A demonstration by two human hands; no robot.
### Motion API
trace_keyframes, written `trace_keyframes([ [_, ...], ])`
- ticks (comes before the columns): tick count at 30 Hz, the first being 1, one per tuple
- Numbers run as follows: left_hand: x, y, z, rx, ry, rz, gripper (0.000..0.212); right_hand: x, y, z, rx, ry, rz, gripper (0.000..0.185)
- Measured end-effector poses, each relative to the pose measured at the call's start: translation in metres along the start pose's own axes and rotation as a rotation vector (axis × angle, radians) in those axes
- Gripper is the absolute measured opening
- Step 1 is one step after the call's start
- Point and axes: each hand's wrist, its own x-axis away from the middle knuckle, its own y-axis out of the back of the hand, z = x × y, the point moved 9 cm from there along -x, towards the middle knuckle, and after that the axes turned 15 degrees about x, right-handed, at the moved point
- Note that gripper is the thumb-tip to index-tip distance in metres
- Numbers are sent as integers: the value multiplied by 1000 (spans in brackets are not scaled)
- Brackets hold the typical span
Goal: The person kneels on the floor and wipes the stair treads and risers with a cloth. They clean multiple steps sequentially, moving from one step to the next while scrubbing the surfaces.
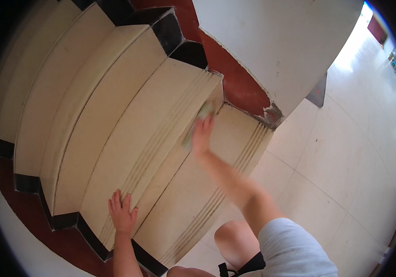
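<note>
My right hand (pixel 203 133) presses a pale green cloth (pixel 205 110) against the riser (pixel 177 152) above the lowest stair tread, near the riser's upper right end. Hand and cloth are slightly blurred, and part of the cloth is hidden behind the fingers. My left hand (pixel 122 212) rests with its fingers spread on the grooved edge of the second tread (pixel 149 128), near its lower end, and holds nothing.
Curved cream steps (pixel 114 72) rise to the left, with black and dark red borders (pixel 31 214). A white wall (pixel 274 41) with a chipped lower corner (pixel 273 114) stands at the upper right. Light floor tiles (pixel 309 180) lie at the right. My bare knee (pixel 236 239) is beside the lowest step.
</note>
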Motion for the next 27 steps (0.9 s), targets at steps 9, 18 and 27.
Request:
trace_keyframes([
  [9,-5,1,-4,1,13,6,56,-57,5,-36,-168,-143,67,24],
  [18,-6,-2,-5,-12,-4,16,55,-62,19,-26,134,-43,240,35],
  [27,-2,-1,-1,-25,-33,22,55,-33,14,-12,211,82,343,42],
])
